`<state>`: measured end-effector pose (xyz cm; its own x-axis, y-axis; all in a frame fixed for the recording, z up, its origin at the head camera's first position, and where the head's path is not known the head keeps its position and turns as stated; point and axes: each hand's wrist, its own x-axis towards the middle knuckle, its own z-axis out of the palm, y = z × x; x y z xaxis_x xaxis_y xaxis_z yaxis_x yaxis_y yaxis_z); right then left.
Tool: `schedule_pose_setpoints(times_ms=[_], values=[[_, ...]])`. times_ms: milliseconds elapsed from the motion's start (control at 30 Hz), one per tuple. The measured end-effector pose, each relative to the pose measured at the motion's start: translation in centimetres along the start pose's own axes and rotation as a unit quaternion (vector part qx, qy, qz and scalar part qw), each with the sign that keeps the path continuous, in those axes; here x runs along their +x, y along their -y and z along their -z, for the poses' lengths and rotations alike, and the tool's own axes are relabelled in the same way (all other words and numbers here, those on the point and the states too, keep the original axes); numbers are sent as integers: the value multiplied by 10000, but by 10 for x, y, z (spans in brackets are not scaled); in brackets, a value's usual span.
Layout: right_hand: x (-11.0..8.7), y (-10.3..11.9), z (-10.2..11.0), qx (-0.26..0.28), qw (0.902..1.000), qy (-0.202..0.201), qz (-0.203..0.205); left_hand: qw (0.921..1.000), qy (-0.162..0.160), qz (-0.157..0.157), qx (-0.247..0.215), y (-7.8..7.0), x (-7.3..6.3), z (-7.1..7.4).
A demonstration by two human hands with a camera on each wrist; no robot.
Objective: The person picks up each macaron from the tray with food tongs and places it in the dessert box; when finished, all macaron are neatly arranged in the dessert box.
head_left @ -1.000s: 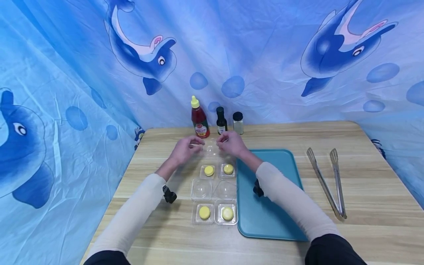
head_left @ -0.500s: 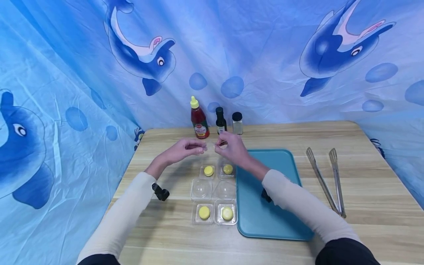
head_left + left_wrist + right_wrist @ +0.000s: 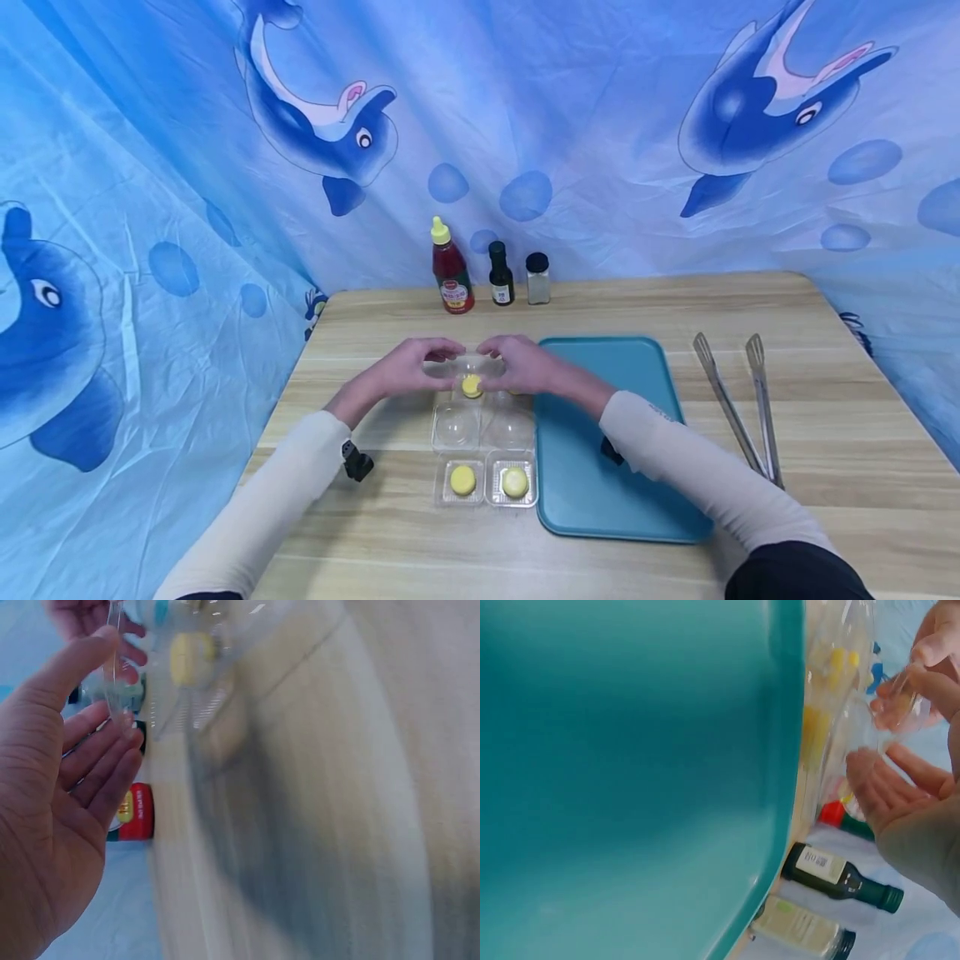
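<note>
Between both hands, a clear plastic lid (image 3: 114, 682) is held by its edges above a yellow macaron (image 3: 472, 386) in a back-row clear container. My left hand (image 3: 420, 365) holds the left side, thumb and fingers at opposite edges. Facing it, my right hand (image 3: 525, 367) grips the right side with thumb and fingers curved. Its forearm crosses over the tray, and the hand mostly hides the back right macaron (image 3: 514, 392). In the front row, two more yellow macarons sit in a left container (image 3: 442, 493) and a right container (image 3: 531, 495). Two clear domed lids, left (image 3: 456, 427) and right (image 3: 510, 429), lie behind them.
A teal tray (image 3: 600, 500) stands right of the containers. Farther right lie metal tongs (image 3: 765, 400). Along the back edge stand a red sauce bottle (image 3: 452, 279), a small dark bottle (image 3: 501, 279) and a black-capped jar (image 3: 537, 283). A blue dolphin-print curtain (image 3: 600, 125) hangs behind.
Both hands have come nearer from the back of the table, bringing the clear lid over the back left macaron. The bottles behind are now uncovered.
</note>
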<state>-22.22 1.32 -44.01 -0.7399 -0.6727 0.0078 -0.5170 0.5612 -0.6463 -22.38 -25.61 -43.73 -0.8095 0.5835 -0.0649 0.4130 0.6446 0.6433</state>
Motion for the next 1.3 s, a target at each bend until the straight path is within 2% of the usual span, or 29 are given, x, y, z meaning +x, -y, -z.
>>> schedule_pose_setpoints(times_ms=[167, 300, 467, 733, 1000, 1300], values=[[2, 2, -11, -464, 9987, -203, -80, 9976, -92, -281, 624, 2, -3, -5], [3, 3, -16, -697, 9971, -210, -225, 9954, -86, -267, 911, 3, -6, -7], [2, 5, -21, -919, 9953, -221, -221, 9952, -13, -171, 967, 5, -8, -10], [3, 4, -28, -1074, 9936, -196, -290, 9929, 82, -182, 1173, 3, -8, -11], [4, 5, -30, -1062, 9936, -222, -304, 9888, 102, -150, 1482, 1, -7, -12], [4, 7, -29, -1002, 9939, -299, -336, 9885, 14, -79, 1507, -1, -6, -11]])
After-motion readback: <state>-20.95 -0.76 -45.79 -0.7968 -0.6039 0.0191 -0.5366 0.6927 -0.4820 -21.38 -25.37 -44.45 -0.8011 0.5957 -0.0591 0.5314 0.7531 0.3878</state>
